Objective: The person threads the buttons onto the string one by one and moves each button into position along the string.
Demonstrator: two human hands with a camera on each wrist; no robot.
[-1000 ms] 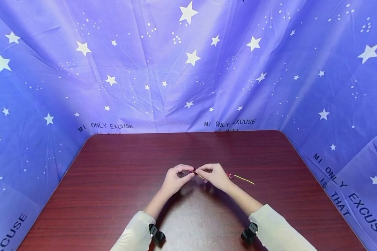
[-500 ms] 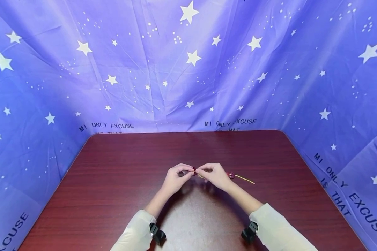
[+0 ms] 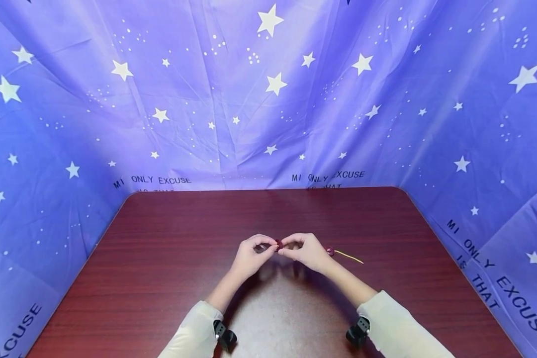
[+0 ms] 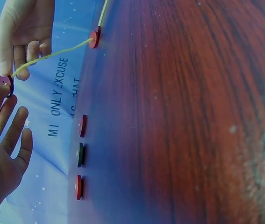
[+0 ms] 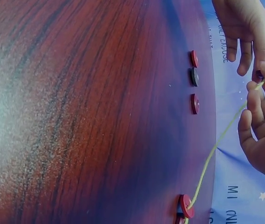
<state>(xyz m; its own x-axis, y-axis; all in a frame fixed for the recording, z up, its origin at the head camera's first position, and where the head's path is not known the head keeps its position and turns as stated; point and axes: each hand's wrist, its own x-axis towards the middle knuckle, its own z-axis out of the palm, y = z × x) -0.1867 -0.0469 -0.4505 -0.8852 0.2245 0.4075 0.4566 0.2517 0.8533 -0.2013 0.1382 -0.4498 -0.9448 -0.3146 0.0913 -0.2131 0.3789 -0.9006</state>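
Note:
A dark purplish-red button [image 4: 5, 85] is up in the air between both hands, above the table. My left hand [image 3: 249, 256] pinches it by the edge between thumb and index finger, the other fingers spread loosely. My right hand [image 3: 308, 252] has its thumb and index finger on the button's opposite edge, gripping it too. A yellow string [image 5: 223, 140] runs from this button down to a red button [image 4: 94, 39] on the table, which is threaded on it. The string's free tail [image 3: 349, 256] lies to the right of my right hand. Fingertips partly hide the held button.
Lying in a row on the table [image 3: 183, 223] are a red button [image 4: 83, 126], a dark green or black button [image 4: 80, 155] and another red button [image 4: 79, 187]. In the head view the hands hide them. A blue starry curtain [image 3: 232, 99] surrounds the table's far side.
My right fingertips have shifted from the string beside the button onto the button itself, spreading slightly apart. The short yellow bit under the right fingers is out of sight in the head view.

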